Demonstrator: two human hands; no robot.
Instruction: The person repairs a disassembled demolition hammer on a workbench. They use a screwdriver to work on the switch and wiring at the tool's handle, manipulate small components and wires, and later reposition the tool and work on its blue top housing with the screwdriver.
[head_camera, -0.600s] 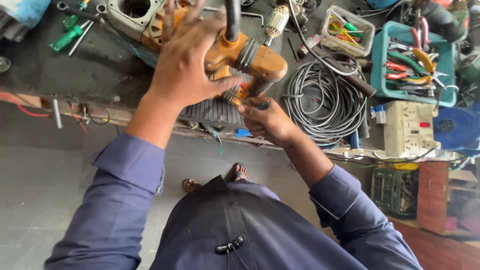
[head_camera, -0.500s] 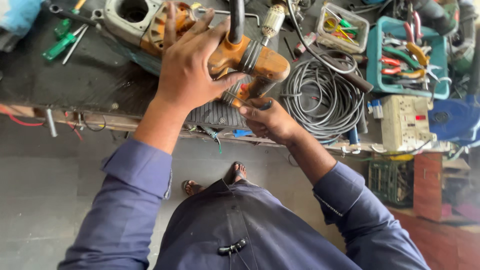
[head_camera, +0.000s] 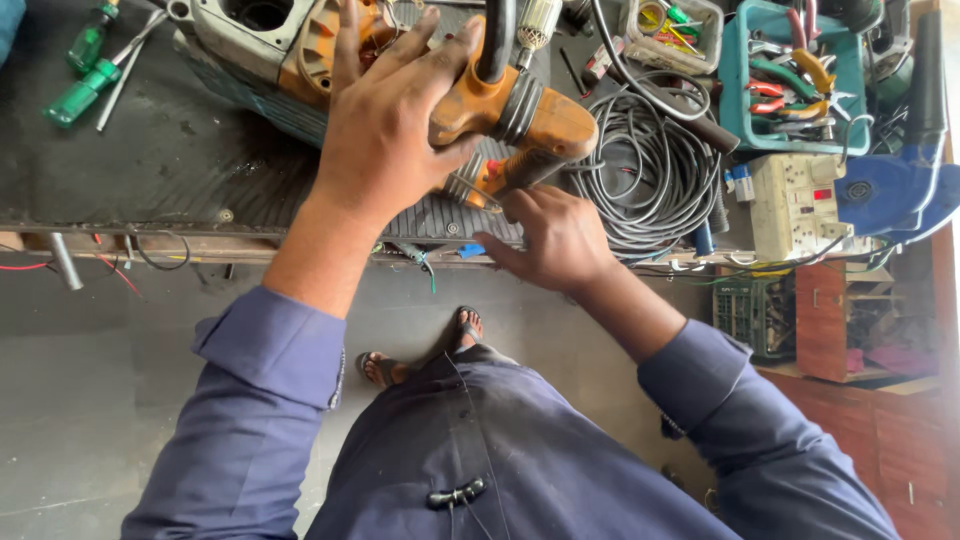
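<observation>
1. I see the left hand (head_camera: 385, 130) spread wide, palm down, pressing on the orange power tool (head_camera: 520, 115), which lies on the black bench mat (head_camera: 170, 150) near the front edge.
2. The right hand (head_camera: 555, 240) sits just below the tool's handle, fingers curled narrow at its underside; I cannot tell whether it grips anything.
3. Against the earlier frames, the right hand has slid off the handle toward the bench edge, while the left hand stays on top.
4. A grey cable coil (head_camera: 655, 175) crowds the tool's right side, a teal tray (head_camera: 735, 90) of pliers lies beyond it, and green screwdrivers (head_camera: 80, 75) rest far left, with bare mat between.
</observation>
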